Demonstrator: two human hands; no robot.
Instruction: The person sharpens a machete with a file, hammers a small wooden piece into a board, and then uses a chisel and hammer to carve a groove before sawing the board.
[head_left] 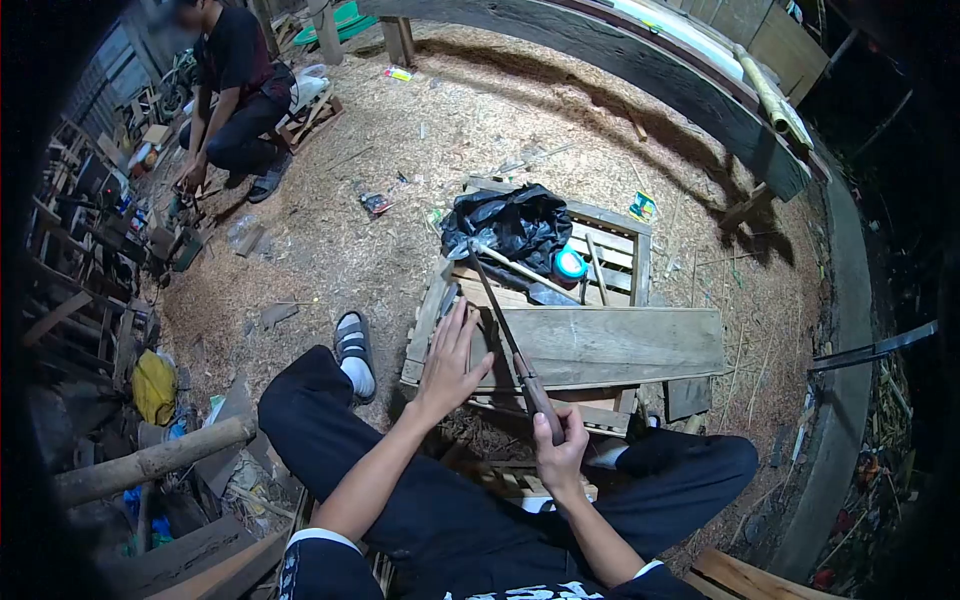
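My right hand (562, 452) is wrapped round the brown handle of a long knife (537, 395). Its narrow dark blade points away from me and slants to the left. My left hand (450, 362) lies with fingers stretched out at the left end of a flat wooden board (630, 345), left of the blade. Under the board is a low slatted wooden crate (641, 268). On its far side sit a crumpled black plastic bag (530, 215), a round container with a blue rim (570, 264) and thin wooden sticks (597, 270).
A person (240, 90) crouches at the far left beside piled scrap wood (70, 290). A heavy timber beam (640, 75) spans the back. Wood shavings cover the ground (390, 140). A bamboo pole (155, 462) juts in at left; a concrete edge (835, 420) runs along the right.
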